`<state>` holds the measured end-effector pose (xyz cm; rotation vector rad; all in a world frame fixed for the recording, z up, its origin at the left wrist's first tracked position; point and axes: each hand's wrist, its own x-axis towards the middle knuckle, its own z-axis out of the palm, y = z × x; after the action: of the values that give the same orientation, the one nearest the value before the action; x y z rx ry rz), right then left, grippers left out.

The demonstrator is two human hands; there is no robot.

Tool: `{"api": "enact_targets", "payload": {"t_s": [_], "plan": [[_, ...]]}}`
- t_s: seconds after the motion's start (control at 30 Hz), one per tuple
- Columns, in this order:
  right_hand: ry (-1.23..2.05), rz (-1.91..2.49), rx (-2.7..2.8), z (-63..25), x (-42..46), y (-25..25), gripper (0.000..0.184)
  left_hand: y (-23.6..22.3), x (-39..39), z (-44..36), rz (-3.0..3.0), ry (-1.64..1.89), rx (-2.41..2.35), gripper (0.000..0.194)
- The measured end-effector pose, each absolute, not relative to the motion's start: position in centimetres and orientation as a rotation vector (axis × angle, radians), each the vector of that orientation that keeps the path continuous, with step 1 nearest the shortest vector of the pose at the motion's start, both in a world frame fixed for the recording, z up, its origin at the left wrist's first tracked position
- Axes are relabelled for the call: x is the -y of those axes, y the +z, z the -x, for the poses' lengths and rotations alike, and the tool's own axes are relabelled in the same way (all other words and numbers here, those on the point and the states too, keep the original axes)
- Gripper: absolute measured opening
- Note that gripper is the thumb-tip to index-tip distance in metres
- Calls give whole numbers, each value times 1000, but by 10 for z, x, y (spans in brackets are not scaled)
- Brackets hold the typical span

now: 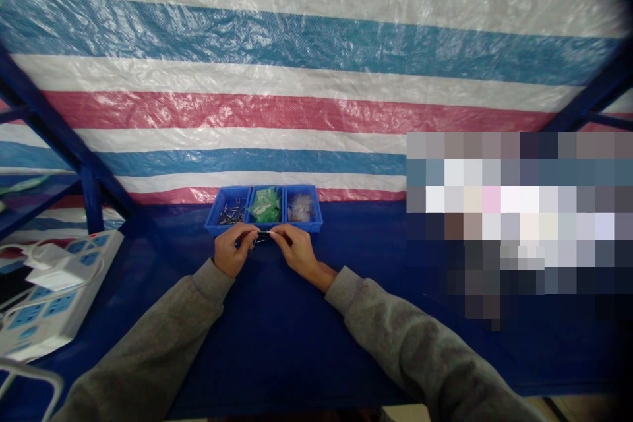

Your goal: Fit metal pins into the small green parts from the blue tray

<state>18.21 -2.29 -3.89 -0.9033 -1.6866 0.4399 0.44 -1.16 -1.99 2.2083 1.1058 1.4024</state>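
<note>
1 thin metallic piece point(266, 232) is pinched at its ends by the closed grips of the left hand point(232, 249) and right hand point(297, 250), above the table point(267, 343), just before 3 joined blue bins point(316, 211).

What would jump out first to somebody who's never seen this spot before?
Probably the big striped sheet in red, white and blue filling the background. Next, the blue three-section bin at the middle of the blue table, with green packets in its center section, and the left hand and right hand pinching a thin piece just in front.
</note>
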Motion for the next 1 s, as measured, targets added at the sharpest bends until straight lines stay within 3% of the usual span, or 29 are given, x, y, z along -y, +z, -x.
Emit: {"api": "enact_targets", "payload": {"t_s": [1.0], "plan": [[407, 905, 1806, -184, 21, -42, 24, -20, 15, -9, -2174, 1540, -1131, 11]]}}
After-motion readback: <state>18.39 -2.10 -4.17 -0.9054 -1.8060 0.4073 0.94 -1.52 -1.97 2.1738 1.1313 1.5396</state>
